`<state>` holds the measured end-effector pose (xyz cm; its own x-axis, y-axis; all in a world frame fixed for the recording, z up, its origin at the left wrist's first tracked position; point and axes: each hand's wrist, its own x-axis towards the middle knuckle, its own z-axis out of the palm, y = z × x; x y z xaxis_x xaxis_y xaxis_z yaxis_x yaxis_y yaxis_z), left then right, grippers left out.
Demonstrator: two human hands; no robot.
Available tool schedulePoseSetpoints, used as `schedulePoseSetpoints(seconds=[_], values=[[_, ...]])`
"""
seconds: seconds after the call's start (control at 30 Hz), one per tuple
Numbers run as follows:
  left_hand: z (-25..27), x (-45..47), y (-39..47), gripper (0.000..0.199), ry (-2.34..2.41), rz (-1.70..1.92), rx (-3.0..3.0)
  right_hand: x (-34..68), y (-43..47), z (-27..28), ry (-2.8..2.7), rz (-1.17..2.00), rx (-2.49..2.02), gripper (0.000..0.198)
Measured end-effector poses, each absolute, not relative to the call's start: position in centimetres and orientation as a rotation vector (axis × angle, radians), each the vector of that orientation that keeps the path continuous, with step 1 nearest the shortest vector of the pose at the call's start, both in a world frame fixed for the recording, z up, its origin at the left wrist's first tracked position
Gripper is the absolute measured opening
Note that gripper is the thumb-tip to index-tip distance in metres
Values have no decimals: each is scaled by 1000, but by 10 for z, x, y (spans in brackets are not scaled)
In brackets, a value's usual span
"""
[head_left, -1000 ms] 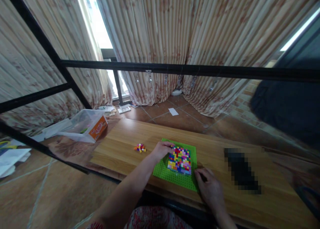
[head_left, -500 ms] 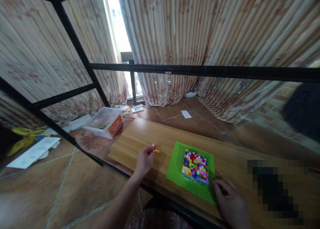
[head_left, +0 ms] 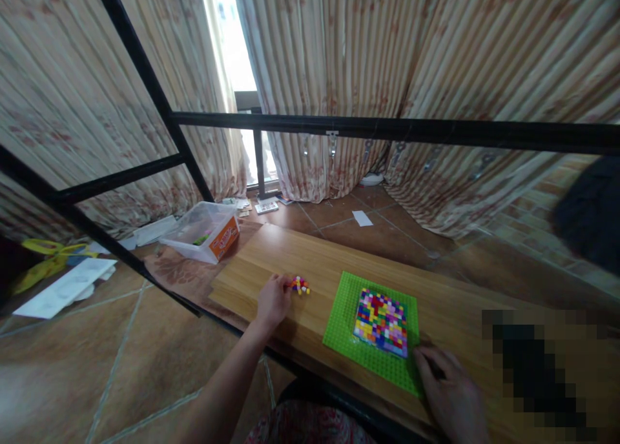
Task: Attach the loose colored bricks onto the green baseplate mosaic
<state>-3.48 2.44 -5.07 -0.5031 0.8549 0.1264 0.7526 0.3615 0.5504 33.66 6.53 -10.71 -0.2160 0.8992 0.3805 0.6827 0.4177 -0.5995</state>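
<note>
On the wooden tabletop lies a green studded baseplate (head_left: 339, 341). A square mosaic of small multicoloured bricks (head_left: 382, 321) is built on it. To its left is a little pile of loose bricks (head_left: 301, 285) in yellow, white, red and other colours. My left hand (head_left: 274, 300) reaches the left side of this pile with fingers pinched together; whatever they hold is hidden. My right hand (head_left: 450, 386) rests by the baseplate's right edge, fingers curled, with thumb and forefinger tips against that edge. I cannot tell whether a brick is between them.
A clear plastic box (head_left: 203, 231) with an orange label stands beyond the table's left end. Black metal bars (head_left: 368, 124) cross in front of the curtains. A pixelated dark shape (head_left: 533, 373) covers the table's right. Papers (head_left: 68, 289) lie on the tiled floor.
My left hand has moved slightly left, and more of the loose brick pile shows beside its fingers. The right hand stays at the baseplate's edge. The camera view has shifted a little.
</note>
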Motion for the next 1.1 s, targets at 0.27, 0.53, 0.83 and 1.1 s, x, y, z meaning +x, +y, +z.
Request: schedulePoseSetpoints(seconds=[0.27,0.53,0.83,1.1], values=[[-57,-37,19,10,2363,1023,1415,335,65,-106,-1968,405,-1349,38],[-40,12,28,15,1901,1333,1551,326,61,-94,-1928,446,-1329,33],[-37,65,63,23,1732,1271,1534,325,61,-92,-1928,436,-1353,32],[-32,79,78,43,1759,1068,1706,325,62,-91,-1929,452,-1335,32]])
